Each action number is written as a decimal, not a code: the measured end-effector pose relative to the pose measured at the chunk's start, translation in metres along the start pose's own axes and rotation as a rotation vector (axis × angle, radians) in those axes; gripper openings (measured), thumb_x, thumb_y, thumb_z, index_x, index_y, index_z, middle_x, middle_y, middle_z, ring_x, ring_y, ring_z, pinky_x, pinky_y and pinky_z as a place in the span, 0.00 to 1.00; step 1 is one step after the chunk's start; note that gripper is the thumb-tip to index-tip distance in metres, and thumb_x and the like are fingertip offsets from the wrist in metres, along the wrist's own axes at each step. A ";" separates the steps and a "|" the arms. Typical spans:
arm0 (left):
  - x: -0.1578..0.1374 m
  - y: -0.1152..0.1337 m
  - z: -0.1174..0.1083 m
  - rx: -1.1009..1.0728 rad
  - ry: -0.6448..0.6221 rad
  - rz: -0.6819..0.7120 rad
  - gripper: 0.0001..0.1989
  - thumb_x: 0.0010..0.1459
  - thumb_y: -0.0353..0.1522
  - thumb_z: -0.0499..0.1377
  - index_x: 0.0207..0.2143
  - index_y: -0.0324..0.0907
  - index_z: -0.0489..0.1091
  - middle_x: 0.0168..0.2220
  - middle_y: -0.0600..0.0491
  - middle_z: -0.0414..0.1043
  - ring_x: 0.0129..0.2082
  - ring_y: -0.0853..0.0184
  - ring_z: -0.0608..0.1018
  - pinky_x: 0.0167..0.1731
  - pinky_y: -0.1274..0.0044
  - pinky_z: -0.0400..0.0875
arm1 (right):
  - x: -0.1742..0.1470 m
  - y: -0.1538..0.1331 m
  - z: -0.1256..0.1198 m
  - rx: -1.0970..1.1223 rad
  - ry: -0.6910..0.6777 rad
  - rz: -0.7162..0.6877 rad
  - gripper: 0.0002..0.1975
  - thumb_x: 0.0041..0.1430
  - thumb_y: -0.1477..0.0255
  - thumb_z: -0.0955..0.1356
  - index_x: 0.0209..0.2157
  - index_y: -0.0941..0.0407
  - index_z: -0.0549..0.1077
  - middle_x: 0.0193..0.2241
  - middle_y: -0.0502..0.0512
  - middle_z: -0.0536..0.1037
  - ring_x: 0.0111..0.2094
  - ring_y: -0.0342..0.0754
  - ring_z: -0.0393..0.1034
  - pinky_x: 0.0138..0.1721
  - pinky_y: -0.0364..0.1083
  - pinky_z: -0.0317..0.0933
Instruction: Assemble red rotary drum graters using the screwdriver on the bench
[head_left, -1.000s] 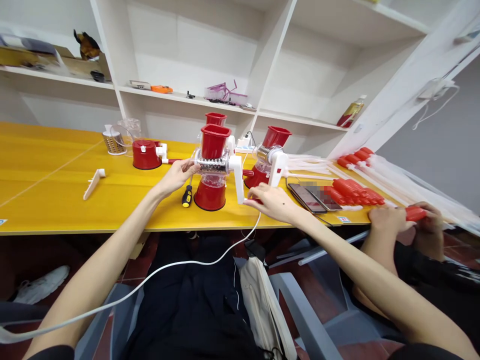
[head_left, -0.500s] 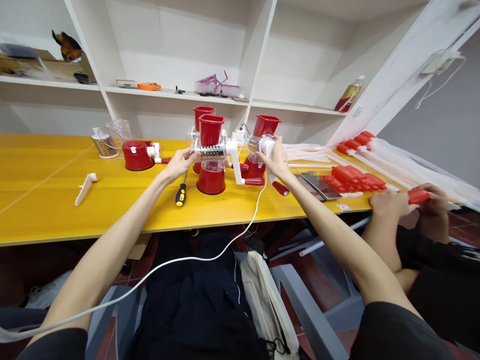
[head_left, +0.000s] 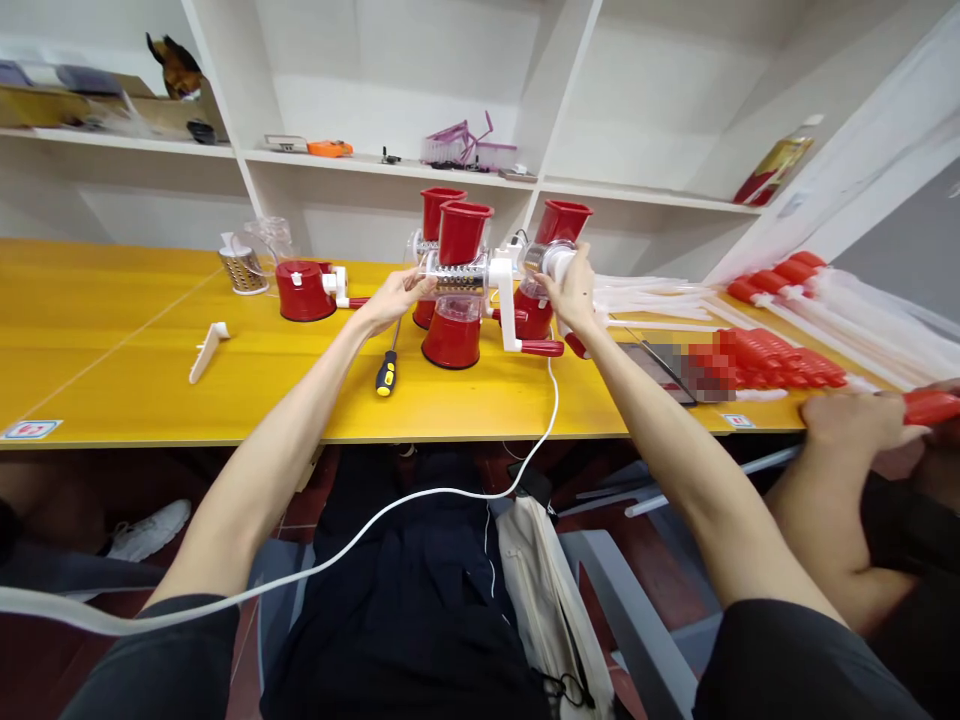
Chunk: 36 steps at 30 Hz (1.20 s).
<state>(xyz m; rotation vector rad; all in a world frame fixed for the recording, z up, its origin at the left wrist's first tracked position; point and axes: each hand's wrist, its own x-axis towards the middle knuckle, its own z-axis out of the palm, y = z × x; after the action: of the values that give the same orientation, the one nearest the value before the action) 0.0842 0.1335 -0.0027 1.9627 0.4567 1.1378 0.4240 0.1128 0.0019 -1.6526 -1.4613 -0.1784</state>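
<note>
Several red rotary graters stand close together on the yellow table. My left hand (head_left: 395,302) is closed at the left end of the front rotary grater (head_left: 459,340), its fingertips at the clear housing around the metal drum. That grater's white crank with a red handle points right. My right hand (head_left: 574,292) is wrapped around the white crank hub of the right rotary grater (head_left: 564,220); its fingers partly hide the hub and crank. Behind the front one, a third rotary grater (head_left: 442,200) is partly covered. A yellow-and-black screwdriver (head_left: 386,374) lies below my left hand.
Left on the table are a red grater base (head_left: 304,292), a metal drum (head_left: 244,270) and a white crank piece (head_left: 208,350). A white cable (head_left: 420,495) crosses my lap. Right are a tablet (head_left: 664,370), red ribbed parts (head_left: 780,358) and a co-worker's hand (head_left: 855,420).
The view has shifted, so the table things sit farther right and slightly higher. Both my hands stay at the same two graters. The co-worker's hands still hold a red part.
</note>
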 end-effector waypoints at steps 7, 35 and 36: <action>-0.012 0.006 0.005 0.092 0.034 -0.009 0.38 0.58 0.61 0.61 0.52 0.36 0.72 0.57 0.37 0.77 0.58 0.51 0.78 0.63 0.62 0.67 | -0.008 -0.010 -0.016 -0.062 0.036 0.017 0.43 0.64 0.45 0.63 0.65 0.65 0.54 0.60 0.79 0.64 0.66 0.66 0.62 0.69 0.71 0.56; 0.001 -0.015 0.053 0.889 -0.077 -0.550 0.43 0.62 0.58 0.60 0.60 0.26 0.67 0.60 0.22 0.72 0.64 0.35 0.73 0.61 0.58 0.66 | -0.011 -0.090 0.050 0.065 -0.250 -0.295 0.34 0.62 0.53 0.68 0.59 0.63 0.59 0.58 0.71 0.64 0.63 0.60 0.61 0.71 0.69 0.56; 0.001 -0.012 0.053 0.909 -0.075 -0.553 0.42 0.64 0.57 0.60 0.59 0.26 0.69 0.59 0.21 0.72 0.64 0.34 0.73 0.61 0.57 0.65 | -0.009 -0.089 0.052 0.066 -0.248 -0.289 0.35 0.62 0.53 0.69 0.59 0.63 0.59 0.58 0.72 0.64 0.63 0.61 0.61 0.71 0.69 0.55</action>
<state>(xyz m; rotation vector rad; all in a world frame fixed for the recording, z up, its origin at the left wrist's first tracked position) 0.1302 0.1174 -0.0258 2.3512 1.5678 0.5087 0.3231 0.1330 0.0118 -1.4433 -1.8728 -0.0860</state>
